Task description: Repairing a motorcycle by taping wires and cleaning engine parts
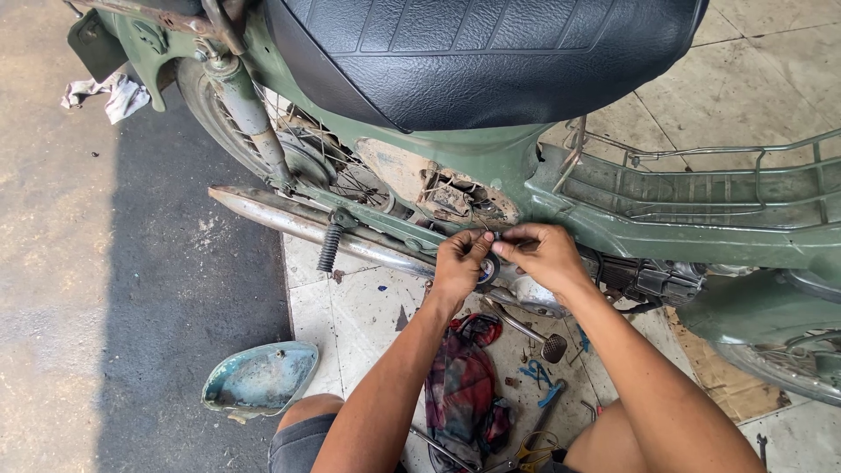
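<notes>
Beneath the black seat (pixel 491 52) of the green motorbike (pixel 613 201), at the opening in its side where the cover is off, we bring both hands together; our left hand (pixel 459 263) sits just left of the opening, fingers curled and pinched on a small dark part (pixel 487 238) that we cannot make out; our right hand (pixel 545 254) meets it from the right, fingertips pressed together on the same spot; the part lies between the two hands, touching both, just below the exposed rusty cavity (pixel 455 200); neither hand is nearer. The chrome exhaust pipe (pixel 307 223) runs leftward below our left wrist; a red plaid rag (pixel 460 385) and the teal side cover (pixel 260 378) lie on the floor beside our knees.
</notes>
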